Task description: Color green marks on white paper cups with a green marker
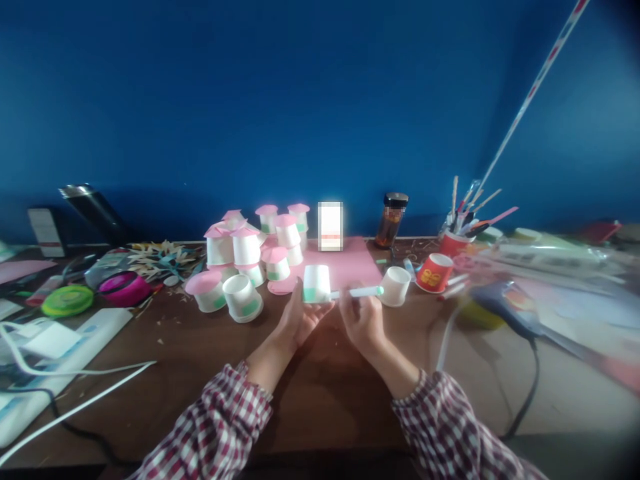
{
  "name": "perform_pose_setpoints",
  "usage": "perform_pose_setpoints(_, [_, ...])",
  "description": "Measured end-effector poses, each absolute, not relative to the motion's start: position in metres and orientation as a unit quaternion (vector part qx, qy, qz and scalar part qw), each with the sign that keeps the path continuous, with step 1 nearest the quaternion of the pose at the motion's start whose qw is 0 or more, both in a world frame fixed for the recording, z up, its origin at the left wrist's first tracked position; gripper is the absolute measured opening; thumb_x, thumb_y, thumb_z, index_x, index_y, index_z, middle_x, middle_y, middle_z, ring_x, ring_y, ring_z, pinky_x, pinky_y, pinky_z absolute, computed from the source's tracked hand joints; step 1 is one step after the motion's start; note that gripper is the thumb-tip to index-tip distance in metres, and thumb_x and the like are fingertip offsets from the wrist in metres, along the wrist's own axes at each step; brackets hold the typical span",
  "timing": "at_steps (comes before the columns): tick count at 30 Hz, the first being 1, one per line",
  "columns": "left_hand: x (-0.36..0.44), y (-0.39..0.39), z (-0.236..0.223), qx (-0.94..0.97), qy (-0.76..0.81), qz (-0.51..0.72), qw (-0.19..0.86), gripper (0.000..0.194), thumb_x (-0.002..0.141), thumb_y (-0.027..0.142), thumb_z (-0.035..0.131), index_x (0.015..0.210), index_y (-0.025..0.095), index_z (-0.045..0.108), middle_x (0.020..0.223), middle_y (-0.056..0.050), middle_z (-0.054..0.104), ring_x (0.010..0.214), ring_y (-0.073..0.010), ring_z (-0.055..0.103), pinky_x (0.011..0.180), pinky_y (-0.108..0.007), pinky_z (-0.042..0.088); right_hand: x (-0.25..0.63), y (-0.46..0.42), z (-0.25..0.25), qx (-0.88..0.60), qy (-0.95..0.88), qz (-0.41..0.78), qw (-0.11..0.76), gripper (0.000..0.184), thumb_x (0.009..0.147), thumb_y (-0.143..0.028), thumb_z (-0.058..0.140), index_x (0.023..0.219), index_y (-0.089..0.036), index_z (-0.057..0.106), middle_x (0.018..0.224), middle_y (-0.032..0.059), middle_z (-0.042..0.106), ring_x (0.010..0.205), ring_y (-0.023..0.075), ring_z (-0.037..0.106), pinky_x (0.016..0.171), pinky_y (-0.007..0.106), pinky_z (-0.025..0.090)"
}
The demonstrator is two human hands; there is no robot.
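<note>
Head camera shows a blue wall [300, 100] filling the upper part, and below it a brown wooden bench [330, 400] loaded with craft items. At the far left a white power strip [75, 360] lies slanted, with white cables about it. Left of centre stands a cluster of white cups with pink paper tops [247, 247], some stacked and several with green patches; beside its near edge, an uncovered cup [243, 298] also bears green. A pink sheet [355, 260] lies flat at the middle, behind the hands. On the right, a dark tool [505, 307], blurred, has a black cord. The right hand [365, 323] is closed around a pale marker, while the left hand [297, 320] grips the worked cup [317, 281], thumb along its side and fingers beneath. That cup is between the two hands, above the bench, white with green along its lower part. Toward the back, a dark-lidded jar [393, 221] stands near the wall. Right of the hands are a red cup [435, 273] with a yellow design and a plain white cup [395, 287]. Smallest, the marker [360, 292] lies nearly level, its left end close to the held cup; blur hides whether they touch.
</note>
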State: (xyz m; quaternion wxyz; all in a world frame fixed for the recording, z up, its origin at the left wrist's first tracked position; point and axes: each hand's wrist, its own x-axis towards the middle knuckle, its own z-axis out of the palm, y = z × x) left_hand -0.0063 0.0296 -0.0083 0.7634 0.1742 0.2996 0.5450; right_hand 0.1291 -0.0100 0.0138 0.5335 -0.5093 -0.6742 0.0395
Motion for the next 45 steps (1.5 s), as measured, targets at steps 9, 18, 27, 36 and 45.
perform_pose_setpoints(9, [-0.007,0.024,-0.001,0.157,0.295,0.53,0.779,0.041,0.081,0.052,0.054,0.083,0.012,0.065,0.068,-0.008,0.069,0.063,-0.0179,0.066,0.073,-0.033,0.055,0.13,-0.01,0.014,-0.514,-0.667,0.055,0.537,0.021,0.09,-0.027,0.045,0.074,-0.017,0.055,0.052,-0.0034,0.048,0.044,0.0089,0.044,0.049,0.021,0.035])
perform_pose_setpoints(18, [-0.008,0.025,-0.001,0.153,0.285,0.531,0.783,0.039,0.083,0.048,0.054,0.09,0.01,0.065,0.074,-0.009,0.071,0.069,-0.0188,0.068,0.073,-0.03,0.056,0.131,-0.009,0.014,-0.521,-0.653,0.081,0.544,0.022,0.089,-0.029,0.046,0.074,-0.017,0.056,0.053,-0.0016,0.053,0.046,0.0102,0.049,0.049,0.021,0.038])
perform_pose_setpoints(27, [-0.012,0.028,-0.003,0.173,0.251,0.514,0.802,0.036,0.086,0.041,0.051,0.102,0.011,0.063,0.079,-0.009,0.071,0.074,-0.019,0.068,0.071,-0.029,0.055,0.132,-0.01,0.017,-0.524,-0.647,0.109,0.543,0.023,0.089,-0.031,0.046,0.072,-0.018,0.055,0.055,-0.0004,0.057,0.049,0.0113,0.052,0.051,0.022,0.041])
perform_pose_setpoints(36, [-0.01,0.024,0.004,0.19,0.215,0.524,0.802,0.026,0.086,0.022,0.051,0.11,0.015,0.06,0.081,-0.006,0.07,0.075,-0.0185,0.067,0.066,-0.028,0.056,0.131,-0.009,0.017,-0.515,-0.64,0.135,0.554,0.023,0.089,-0.031,0.047,0.07,-0.018,0.053,0.056,0.0,0.058,0.049,0.0114,0.053,0.052,0.022,0.042])
perform_pose_setpoints(45, [-0.011,0.024,0.004,0.183,0.213,0.535,0.797,0.028,0.084,0.024,0.056,0.11,0.014,0.059,0.082,-0.007,0.069,0.081,-0.0203,0.067,0.076,-0.032,0.056,0.13,-0.005,0.014,-0.475,-0.521,0.227,0.671,0.022,0.089,-0.033,0.047,0.074,-0.018,0.053,0.059,-0.001,0.057,0.053,0.0112,0.055,0.052,0.022,0.044])
